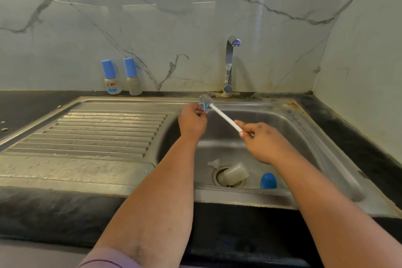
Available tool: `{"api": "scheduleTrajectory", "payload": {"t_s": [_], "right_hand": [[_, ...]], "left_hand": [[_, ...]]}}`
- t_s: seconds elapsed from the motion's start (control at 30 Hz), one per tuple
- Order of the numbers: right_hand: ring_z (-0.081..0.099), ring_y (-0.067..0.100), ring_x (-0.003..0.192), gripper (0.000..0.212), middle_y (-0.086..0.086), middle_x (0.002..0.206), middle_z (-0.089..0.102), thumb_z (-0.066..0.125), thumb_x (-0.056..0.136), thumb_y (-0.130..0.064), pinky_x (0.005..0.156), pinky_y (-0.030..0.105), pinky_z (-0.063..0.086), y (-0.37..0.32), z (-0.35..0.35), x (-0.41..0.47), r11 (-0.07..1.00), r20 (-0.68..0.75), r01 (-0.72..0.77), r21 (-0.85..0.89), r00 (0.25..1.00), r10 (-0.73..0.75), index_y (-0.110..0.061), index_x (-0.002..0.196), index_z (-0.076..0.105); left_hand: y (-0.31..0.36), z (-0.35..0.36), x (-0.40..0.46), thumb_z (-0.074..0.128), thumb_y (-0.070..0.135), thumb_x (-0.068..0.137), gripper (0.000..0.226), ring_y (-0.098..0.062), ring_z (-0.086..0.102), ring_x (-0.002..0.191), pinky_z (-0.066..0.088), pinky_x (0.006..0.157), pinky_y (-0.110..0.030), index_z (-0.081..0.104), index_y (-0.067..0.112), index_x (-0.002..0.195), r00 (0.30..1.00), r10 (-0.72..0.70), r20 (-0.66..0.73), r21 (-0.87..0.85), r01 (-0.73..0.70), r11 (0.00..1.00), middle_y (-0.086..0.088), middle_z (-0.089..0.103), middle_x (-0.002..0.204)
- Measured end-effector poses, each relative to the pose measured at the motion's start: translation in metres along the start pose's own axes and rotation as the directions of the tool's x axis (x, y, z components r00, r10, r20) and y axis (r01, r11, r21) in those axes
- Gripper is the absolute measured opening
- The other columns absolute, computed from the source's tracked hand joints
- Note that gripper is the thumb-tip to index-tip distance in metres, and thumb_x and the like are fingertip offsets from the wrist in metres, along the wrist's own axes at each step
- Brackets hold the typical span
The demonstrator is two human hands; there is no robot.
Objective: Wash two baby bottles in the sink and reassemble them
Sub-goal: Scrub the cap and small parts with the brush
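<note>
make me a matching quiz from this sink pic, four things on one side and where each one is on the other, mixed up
Things:
1. bottle brush
2. blue cap
3. bottle body
4. two capped bottles

Places:
A. lying over the drain
B. standing on the counter by the wall
C. handle held in the right hand
D. on the basin floor, right of the drain

Pairs: 1-C, 2-D, 3-A, 4-B

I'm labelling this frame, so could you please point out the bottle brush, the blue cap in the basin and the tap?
bottle brush (225, 118): head view, middle of its white handle.
blue cap (268, 180): head view, centre of its dome.
tap (229, 59): head view, upright chrome spout.
</note>
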State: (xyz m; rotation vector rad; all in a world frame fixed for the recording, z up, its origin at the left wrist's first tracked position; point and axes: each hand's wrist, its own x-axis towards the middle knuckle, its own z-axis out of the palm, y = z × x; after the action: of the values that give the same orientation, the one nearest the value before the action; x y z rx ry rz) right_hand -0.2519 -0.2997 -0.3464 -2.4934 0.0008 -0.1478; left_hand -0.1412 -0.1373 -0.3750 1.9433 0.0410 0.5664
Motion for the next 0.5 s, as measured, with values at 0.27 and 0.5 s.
{"api": "scheduleTrajectory", "payload": {"t_s": [0.27, 0.5], "right_hand": [[0.048, 0.006, 0.061, 0.034, -0.011, 0.082, 0.054, 0.045, 0.101, -0.033, 0.051, 0.019, 0.036, -0.002, 0.000, -0.001, 0.999, 0.242, -0.010, -0.052, 0.970, 0.022, -0.040, 0.134, 0.053], [0.041, 0.003, 0.062, 0.038, -0.007, 0.099, 0.058, 0.043, 0.102, -0.034, 0.050, 0.018, 0.030, 0.000, 0.004, 0.006, 0.990, 0.181, -0.077, -0.117, 0.979, 0.097, -0.041, 0.139, 0.047]], "left_hand": [[0.013, 0.015, -0.006, 0.062, 0.010, 0.091, 0.008, -0.008, 0.053, 0.078, 0.040, 0.068, -0.011, 0.056, 0.015, 0.094, 0.990, 0.114, 0.080, -0.041, -0.111, 0.993, 0.002, 0.059, 0.089], [0.008, 0.016, 0.000, 0.063, 0.026, 0.094, 0.013, -0.010, 0.053, 0.074, 0.049, 0.073, -0.029, 0.057, 0.018, 0.085, 0.985, -0.152, 0.076, -0.361, 0.169, 0.917, 0.002, 0.058, 0.080]]}}
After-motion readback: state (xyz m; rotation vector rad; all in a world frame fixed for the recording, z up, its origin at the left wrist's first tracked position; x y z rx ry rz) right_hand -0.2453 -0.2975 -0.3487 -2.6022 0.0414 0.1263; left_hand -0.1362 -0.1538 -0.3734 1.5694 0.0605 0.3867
